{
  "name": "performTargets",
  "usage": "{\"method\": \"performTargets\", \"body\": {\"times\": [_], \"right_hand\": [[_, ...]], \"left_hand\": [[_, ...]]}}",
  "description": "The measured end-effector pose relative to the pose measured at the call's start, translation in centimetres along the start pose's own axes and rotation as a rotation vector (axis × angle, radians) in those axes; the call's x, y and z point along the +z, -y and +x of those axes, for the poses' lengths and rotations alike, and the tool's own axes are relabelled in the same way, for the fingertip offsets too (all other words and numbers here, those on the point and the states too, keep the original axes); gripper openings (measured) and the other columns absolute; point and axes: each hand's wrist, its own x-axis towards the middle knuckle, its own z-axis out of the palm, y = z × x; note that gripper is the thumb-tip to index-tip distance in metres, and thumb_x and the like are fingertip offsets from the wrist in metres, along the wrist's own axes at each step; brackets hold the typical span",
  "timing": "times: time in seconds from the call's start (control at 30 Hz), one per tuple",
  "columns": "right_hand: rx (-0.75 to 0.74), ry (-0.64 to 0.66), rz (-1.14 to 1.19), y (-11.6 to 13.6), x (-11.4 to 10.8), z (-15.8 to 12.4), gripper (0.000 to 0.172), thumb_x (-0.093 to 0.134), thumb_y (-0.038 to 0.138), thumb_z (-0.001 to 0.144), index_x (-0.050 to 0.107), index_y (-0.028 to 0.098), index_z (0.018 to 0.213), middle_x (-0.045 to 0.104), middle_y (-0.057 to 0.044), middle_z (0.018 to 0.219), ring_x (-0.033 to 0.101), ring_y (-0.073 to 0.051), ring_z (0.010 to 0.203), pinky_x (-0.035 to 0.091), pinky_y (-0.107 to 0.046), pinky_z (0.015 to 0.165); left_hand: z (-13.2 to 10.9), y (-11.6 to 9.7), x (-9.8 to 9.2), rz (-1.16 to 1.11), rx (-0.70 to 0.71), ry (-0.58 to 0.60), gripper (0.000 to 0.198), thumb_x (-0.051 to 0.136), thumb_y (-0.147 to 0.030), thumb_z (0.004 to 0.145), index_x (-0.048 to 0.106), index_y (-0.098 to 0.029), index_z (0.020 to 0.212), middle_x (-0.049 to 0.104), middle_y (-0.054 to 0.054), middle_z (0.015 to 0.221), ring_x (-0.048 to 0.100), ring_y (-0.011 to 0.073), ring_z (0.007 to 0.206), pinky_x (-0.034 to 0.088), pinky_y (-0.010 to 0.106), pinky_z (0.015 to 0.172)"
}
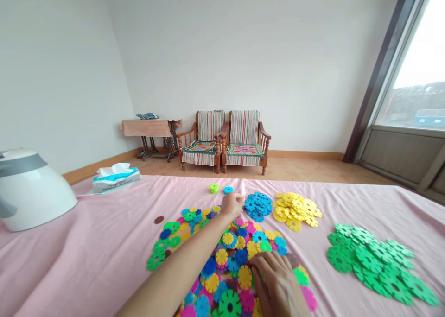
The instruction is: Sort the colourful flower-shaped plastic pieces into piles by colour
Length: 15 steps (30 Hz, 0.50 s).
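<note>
Left hand (232, 205) curled by blue pile (257, 206), right hand (276, 280) bent over mixed discs (244, 277); can't tell if either grips. Yellow pile (295, 208) sits apart, presumably separated by colour.

Two wooden armchairs (239, 129) stand before a white wall (239, 53).

Bare cloth (111, 261) gives passage left of the mixed disc pile (221, 256). Farther right of that pile, green discs (371, 262) obstruct.

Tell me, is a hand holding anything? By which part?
Can't tell: the left hand is curled and the right hand covers mixed discs, hiding any hold.
</note>
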Motion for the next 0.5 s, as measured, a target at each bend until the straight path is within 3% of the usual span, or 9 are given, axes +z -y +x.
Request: {"method": "performTargets", "body": {"times": [0.1, 0.23, 0.4, 0.5], "right_hand": [[-0.038, -0.012, -0.022, 0.1, 0.3, -0.1, 0.023, 0.040, 0.014, 0.088, 0.059, 0.025, 0.085, 0.064, -0.003, 0.083, 0.058, -0.018, 0.076, 0.041, -0.030, 0.070], [-0.095, -0.024, -0.052, 0.1, 0.8, -0.4, 0.020, 0.042, 0.014, 0.088, 0.059, 0.025, 0.089, 0.065, -0.002, 0.083, 0.059, -0.017, 0.074, 0.042, -0.029, 0.069], [-0.228, -0.105, -0.071, 0.0, 1.8, -1.1, 0.021, 0.041, 0.014, 0.089, 0.060, 0.023, 0.093, 0.067, -0.001, 0.084, 0.060, -0.016, 0.072, 0.041, -0.029, 0.069], [-0.219, -0.163, -0.086, 0.1, 2.3, -1.4, 0.027, 0.036, 0.014, 0.091, 0.061, 0.024, 0.091, 0.068, -0.001, 0.080, 0.061, -0.017, 0.072, 0.040, -0.030, 0.074]], "left_hand": [[0.4, 0.6, -0.6, -0.003, 0.005, -0.014, 0.014, 0.056, -0.016, 0.076, 0.069, -0.014, 0.074, 0.069, 0.004, 0.069, 0.062, 0.0145, 0.058, 0.043, 0.022, 0.057], [0.2, 2.2, -3.6, -0.008, 0.000, 0.003, 0.019, 0.052, -0.019, 0.079, 0.068, -0.013, 0.087, 0.069, 0.004, 0.073, 0.062, 0.0126, 0.054, 0.045, 0.022, 0.057], [-1.9, 3.8, -9.2, -0.002, 0.007, 0.085, 0.019, 0.053, -0.023, 0.078, 0.067, -0.012, 0.083, 0.067, 0.003, 0.069, 0.062, 0.0136, 0.056, 0.045, 0.022, 0.055], [-4.5, 4.0, -12.5, 0.018, 0.026, 0.168, 0.015, 0.060, -0.026, 0.072, 0.066, -0.012, 0.070, 0.064, 0.001, 0.061, 0.059, 0.0142, 0.056, 0.043, 0.021, 0.054]]}}
